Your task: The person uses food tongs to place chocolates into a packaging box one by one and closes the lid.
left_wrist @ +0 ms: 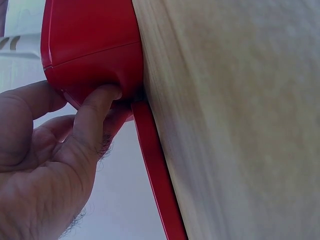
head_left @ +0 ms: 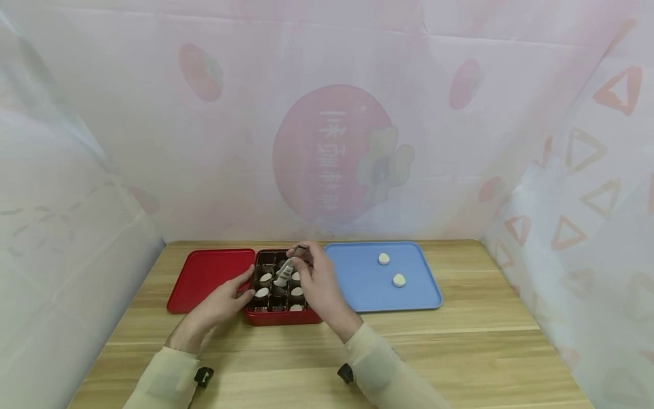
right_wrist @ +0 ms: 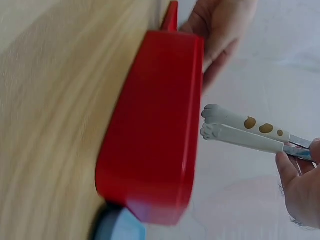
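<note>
A red box (head_left: 284, 319) holds a dark divided insert, with several whitish rounded pieces (head_left: 265, 278) sitting in its compartments. My left hand (head_left: 225, 305) touches the left side of the box, its thumb (left_wrist: 102, 97) against the wall near the front corner. Over the insert, my right hand (head_left: 322, 284) grips small tongs (right_wrist: 250, 137) by their metal upper part. The tongs have white paw-shaped tips and brown spots, and point down into the box. In the right wrist view the tips lie close together with nothing visible between them.
To the left, a red lid (head_left: 217, 275) lies flat against the box. A blue tray (head_left: 365, 284) on the right carries two whitish pieces (head_left: 399, 280). Everything rests on a wooden table (head_left: 460, 352), with printed cloth walls (head_left: 245, 170) behind and at both sides.
</note>
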Available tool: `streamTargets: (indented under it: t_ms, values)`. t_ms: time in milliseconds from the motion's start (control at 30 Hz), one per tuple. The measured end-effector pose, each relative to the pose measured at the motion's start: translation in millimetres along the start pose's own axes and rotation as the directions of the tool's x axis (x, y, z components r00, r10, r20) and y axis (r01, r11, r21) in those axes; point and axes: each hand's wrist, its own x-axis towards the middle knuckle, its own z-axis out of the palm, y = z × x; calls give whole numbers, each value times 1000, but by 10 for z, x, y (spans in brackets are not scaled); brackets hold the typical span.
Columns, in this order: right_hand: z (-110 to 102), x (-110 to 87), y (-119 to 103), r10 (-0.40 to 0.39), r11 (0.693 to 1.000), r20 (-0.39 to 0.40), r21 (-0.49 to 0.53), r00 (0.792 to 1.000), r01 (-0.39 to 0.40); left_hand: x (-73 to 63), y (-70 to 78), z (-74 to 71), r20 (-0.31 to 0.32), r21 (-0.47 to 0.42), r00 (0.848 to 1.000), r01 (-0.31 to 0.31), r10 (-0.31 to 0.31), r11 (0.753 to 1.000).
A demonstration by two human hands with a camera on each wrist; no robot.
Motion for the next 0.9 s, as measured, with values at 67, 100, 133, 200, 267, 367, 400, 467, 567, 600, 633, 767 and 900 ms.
streamTargets:
  t_ms: [67,100,133,200,267,367,400,467,567,600,633,767,900]
  values:
    - [-92,0,-2,12,1000,-14,13,1000,-12,-3,-2,-1,-3,5,1000,-2,2,1000]
    - [-139,1,-1,13,1000,-24,12,1000,-13,-4,-4,-2,-3,7,1000,-1,1,1000]
    - [-186,2,2,17,1000,-37,11,999,-16,-5,-6,-5,-3,7,1000,-1,1,1000]
    - [-282,12,14,14,1000,-71,-5,997,-14,-6,-9,-7,-2,2,1000,1,-1,1000]
    - [-378,21,46,15,1000,-105,-18,994,-17,-7,-12,-7,-1,-4,1000,4,-4,1000]
    - [-522,38,110,11,999,-151,-29,988,-15,-7,-14,-6,2,-8,1000,6,-6,1000]
    - [-571,42,132,10,999,-164,-31,986,-15,-8,-15,-6,4,-10,1000,7,-7,1000]
    - [-672,41,172,-2,999,-191,-45,982,-7,-9,-17,-7,7,-10,1000,7,-7,1000]
    - [-824,35,212,-28,996,-232,-86,972,8,-14,-18,-10,11,-12,1000,3,-3,1000]
    - [-874,31,223,-35,995,-244,-97,969,11,-16,-18,-12,11,-13,1000,3,-3,1000]
    - [-920,30,241,-41,994,-255,-112,966,12,-18,-18,-13,10,-11,1000,1,-1,1000]
    - [-1088,35,303,-24,991,-290,-136,957,-16,-20,-22,-18,7,-2,1000,-6,6,1000]
    - [-1228,49,374,-5,987,-322,-152,947,-46,-17,-25,-19,8,2,1000,-8,8,1000]
